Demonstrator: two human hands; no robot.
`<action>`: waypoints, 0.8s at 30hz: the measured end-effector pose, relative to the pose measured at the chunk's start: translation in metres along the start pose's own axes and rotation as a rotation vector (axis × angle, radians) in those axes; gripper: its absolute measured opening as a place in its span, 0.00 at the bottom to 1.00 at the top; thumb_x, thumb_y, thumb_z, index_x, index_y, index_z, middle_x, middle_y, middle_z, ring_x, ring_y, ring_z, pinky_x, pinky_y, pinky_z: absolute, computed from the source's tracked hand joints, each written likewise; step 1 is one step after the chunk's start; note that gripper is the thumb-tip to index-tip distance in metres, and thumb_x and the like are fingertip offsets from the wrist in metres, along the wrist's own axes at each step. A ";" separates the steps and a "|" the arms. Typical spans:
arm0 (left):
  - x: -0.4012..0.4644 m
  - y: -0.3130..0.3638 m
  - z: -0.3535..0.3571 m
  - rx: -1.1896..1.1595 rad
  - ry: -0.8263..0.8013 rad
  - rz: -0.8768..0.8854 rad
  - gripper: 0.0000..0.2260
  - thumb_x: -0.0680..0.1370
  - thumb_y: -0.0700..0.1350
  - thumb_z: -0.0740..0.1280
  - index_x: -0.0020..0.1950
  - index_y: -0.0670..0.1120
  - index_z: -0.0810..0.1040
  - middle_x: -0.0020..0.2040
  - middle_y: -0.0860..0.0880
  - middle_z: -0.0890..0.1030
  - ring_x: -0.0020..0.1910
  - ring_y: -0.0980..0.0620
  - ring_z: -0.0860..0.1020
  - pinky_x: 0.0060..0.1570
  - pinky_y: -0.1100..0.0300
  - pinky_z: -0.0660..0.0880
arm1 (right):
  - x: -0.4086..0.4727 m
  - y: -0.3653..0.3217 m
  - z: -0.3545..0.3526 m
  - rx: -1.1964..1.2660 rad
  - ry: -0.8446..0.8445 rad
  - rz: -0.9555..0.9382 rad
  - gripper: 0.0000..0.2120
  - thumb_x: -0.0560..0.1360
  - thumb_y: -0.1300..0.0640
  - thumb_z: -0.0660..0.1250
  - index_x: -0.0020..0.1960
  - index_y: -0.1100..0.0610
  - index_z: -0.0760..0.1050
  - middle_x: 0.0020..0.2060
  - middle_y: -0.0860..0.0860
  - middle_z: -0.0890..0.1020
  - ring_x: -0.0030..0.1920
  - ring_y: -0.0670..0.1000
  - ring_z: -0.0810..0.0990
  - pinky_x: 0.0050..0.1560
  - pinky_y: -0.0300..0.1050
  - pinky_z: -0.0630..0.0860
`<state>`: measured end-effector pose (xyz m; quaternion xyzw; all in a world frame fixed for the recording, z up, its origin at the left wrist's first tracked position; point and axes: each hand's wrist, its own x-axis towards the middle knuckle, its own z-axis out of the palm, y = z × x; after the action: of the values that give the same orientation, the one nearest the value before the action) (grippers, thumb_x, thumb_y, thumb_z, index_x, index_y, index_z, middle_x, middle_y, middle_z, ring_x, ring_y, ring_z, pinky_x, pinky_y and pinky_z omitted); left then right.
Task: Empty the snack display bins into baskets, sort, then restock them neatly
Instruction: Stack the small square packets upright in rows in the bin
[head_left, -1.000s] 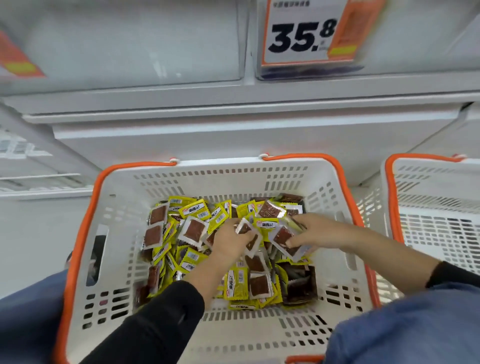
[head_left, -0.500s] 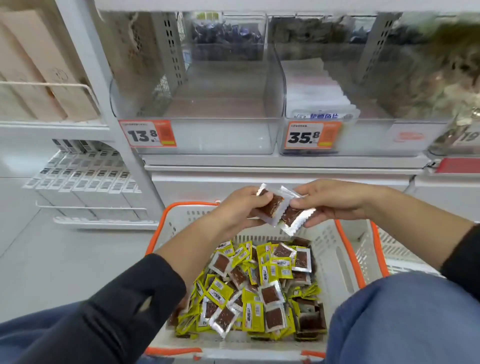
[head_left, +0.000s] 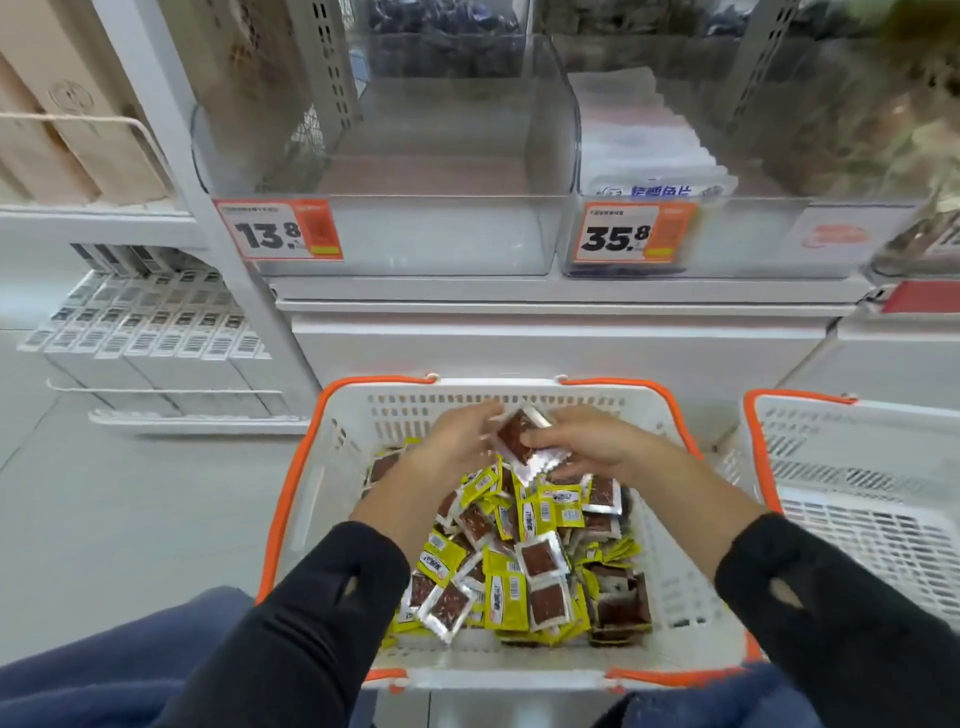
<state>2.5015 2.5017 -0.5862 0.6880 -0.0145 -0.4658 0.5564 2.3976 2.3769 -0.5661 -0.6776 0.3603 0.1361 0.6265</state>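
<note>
A white basket with an orange rim stands in front of me, holding a heap of small snack packets, yellow ones and clear ones with brown filling. Over the basket's far half, my left hand and my right hand meet around a few clear brown packets. My right hand pinches them; my left hand's fingers curl against them from the left, blurred. Above, a clear display bin marked 13.8 stands empty.
A second white basket sits to the right. The bin marked 35.8 holds white packages. Further bins with dark snacks stand at the far right and on the shelf above. Boxed goods fill low shelves at the left. My knees frame the basket.
Both hands rose out of the basket with a few clear brown packets, then came back down to just above the heap. The camera tilted up to show the bins.
</note>
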 end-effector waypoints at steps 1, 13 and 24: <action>0.013 -0.015 -0.007 0.140 0.092 -0.028 0.14 0.82 0.46 0.61 0.63 0.40 0.76 0.56 0.41 0.78 0.48 0.47 0.75 0.48 0.55 0.73 | 0.007 0.018 0.007 -0.002 0.073 0.024 0.15 0.75 0.59 0.70 0.60 0.62 0.75 0.45 0.52 0.80 0.45 0.49 0.80 0.46 0.43 0.81; 0.102 -0.141 -0.050 1.393 0.353 0.072 0.26 0.82 0.55 0.57 0.76 0.43 0.59 0.69 0.43 0.71 0.70 0.43 0.66 0.67 0.49 0.65 | 0.058 0.122 0.065 0.552 0.253 0.423 0.25 0.76 0.63 0.69 0.70 0.61 0.65 0.47 0.52 0.74 0.48 0.52 0.74 0.58 0.52 0.76; 0.098 -0.152 -0.019 0.044 0.756 -0.119 0.07 0.79 0.44 0.65 0.48 0.40 0.75 0.38 0.45 0.74 0.40 0.43 0.73 0.38 0.55 0.66 | 0.098 0.146 0.067 0.454 0.395 0.432 0.14 0.75 0.63 0.68 0.58 0.56 0.69 0.46 0.52 0.74 0.45 0.52 0.74 0.56 0.56 0.77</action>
<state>2.4936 2.5215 -0.7668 0.8226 0.2217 -0.2101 0.4796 2.3876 2.4156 -0.7501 -0.4429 0.6301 0.0483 0.6360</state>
